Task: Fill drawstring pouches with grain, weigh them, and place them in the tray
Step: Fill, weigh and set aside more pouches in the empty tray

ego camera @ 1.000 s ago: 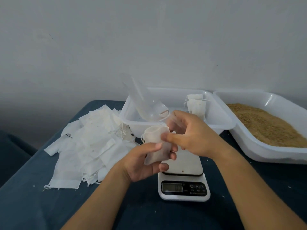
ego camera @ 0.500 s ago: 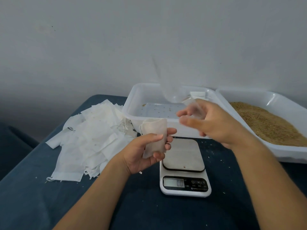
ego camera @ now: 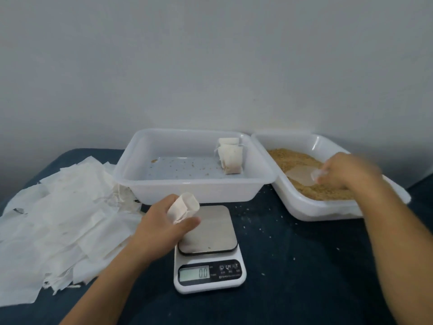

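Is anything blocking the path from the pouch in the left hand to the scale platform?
Nothing visible. The left hand holds the pouch at the scale platform's left edge; the platform is bare, display at zero.

Both forearms come in bare from the near edge of the bench. The left hand (ego camera: 164, 225) is raised near the bench's middle, back of the hand toward the camera, its thumb and fingers curled to pinch a small white pouch (ego camera: 184, 207) that stands with its open mouth upward. The right arm stretches out toward the far right corner, and the right hand (ego camera: 346, 171), blurred, is turned palm down with its fingers closed round the handle of a clear scoop (ego camera: 302, 175). The two hands are well apart.
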A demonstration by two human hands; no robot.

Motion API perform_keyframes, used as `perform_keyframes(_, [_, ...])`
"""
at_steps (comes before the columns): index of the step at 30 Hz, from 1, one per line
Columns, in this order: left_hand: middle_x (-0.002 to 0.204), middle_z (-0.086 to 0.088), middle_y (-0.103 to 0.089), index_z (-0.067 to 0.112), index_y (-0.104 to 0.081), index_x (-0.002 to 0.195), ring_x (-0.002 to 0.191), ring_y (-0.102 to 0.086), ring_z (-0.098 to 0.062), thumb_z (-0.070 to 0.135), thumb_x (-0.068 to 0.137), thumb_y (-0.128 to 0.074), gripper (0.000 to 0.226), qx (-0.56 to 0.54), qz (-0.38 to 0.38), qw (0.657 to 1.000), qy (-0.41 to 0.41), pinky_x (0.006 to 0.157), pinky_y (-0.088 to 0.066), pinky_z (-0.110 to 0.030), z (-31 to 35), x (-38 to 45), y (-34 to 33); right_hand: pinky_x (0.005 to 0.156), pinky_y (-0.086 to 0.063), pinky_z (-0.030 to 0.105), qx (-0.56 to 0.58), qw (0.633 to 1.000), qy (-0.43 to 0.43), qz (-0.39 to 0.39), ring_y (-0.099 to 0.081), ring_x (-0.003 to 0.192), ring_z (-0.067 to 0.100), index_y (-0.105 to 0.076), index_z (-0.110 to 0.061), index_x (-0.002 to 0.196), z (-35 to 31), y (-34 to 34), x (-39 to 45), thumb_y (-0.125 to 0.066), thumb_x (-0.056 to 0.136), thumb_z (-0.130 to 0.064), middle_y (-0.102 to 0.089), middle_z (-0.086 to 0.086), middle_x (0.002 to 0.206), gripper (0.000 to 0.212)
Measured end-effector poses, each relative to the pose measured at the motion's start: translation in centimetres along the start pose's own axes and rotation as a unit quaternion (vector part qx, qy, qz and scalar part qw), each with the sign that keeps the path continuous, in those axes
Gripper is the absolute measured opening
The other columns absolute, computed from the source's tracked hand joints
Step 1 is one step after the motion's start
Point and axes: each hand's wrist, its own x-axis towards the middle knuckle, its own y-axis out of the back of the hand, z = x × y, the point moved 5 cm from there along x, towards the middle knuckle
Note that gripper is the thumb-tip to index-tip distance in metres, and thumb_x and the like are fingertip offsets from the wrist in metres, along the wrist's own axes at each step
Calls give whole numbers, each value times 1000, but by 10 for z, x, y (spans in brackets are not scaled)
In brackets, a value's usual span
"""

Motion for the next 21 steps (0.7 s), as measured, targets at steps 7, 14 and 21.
perform_keyframes(7, [81,11,-70,39,-63,91,67,-62,-2,63,59,-68,40,4,17,1000,-1,65,-47,-30,-4,-3,2,65,-49,33,15,1000,13,21,-62,77,21,-71,-18,98,-28,-23,8,-67,93,-40,-66,0,90,23])
perform_keyframes(14, [78,10,-70,44,-66,92,71,-63,-13,62,57,-70,40,-51,46,997,19,69,-50,-37,-10,0,5,72,-52,36,64,998,2,25,-61,78,23,-69,-9,108,-18,-27,8,-60,99,-41,-65,5,92,34])
perform_keyframes(21, [65,14,-60,41,-65,80,58,-53,0,55,60,-73,26,-102,12,994,22,65,-45,-33,-10,-1,-2,66,-42,34,176,983,1,53,-58,81,25,-64,-8,128,-3,-29,-1,-45,103,-52,-69,13,109,54])
